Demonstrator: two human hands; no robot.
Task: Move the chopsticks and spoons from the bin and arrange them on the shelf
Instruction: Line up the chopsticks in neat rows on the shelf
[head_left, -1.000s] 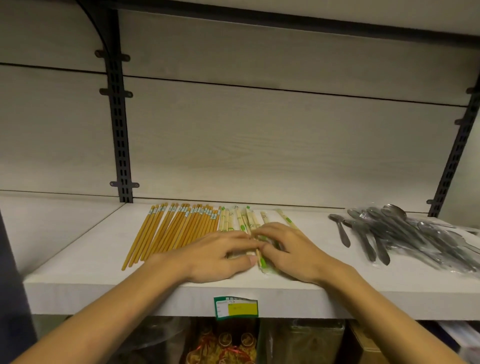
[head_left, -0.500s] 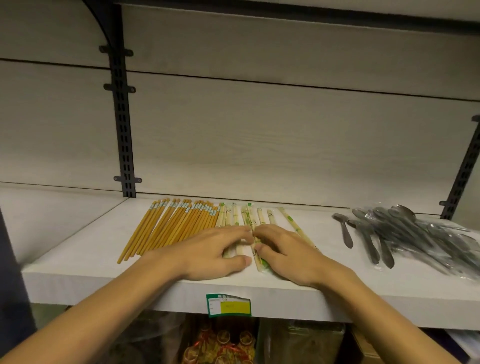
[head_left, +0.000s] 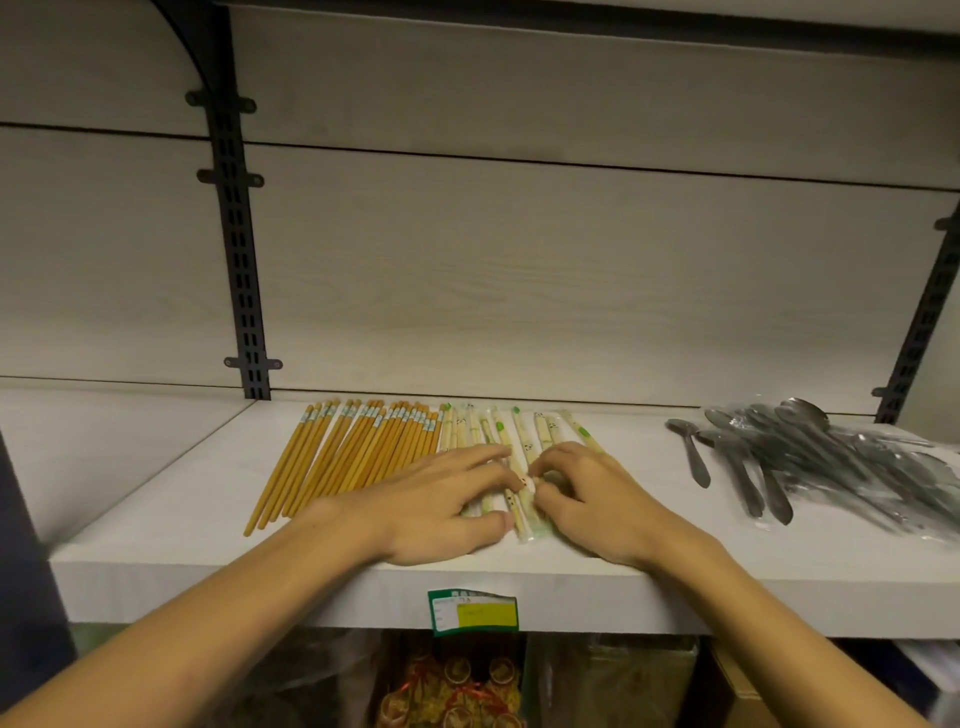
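Note:
On the white shelf lies a row of brown wooden chopsticks. Beside it, to the right, lie pale wrapped chopsticks with green marks. My left hand rests flat on the pale ones, fingers stretched over them. My right hand lies on their right side with fingers bent, its fingertips touching a wrapped pair next to my left fingertips. A pile of metal spoons in clear wrap sits at the right of the shelf. The bin is out of view.
A green and yellow price label hangs on the shelf's front edge. Black slotted uprights run up the back wall at left and right. Packaged goods fill the space below the shelf.
Both hands have stayed on the pale chopsticks, with the fingertips shifting slightly. The pale pairs now lie a little more spread to the right. The view has tilted slightly.

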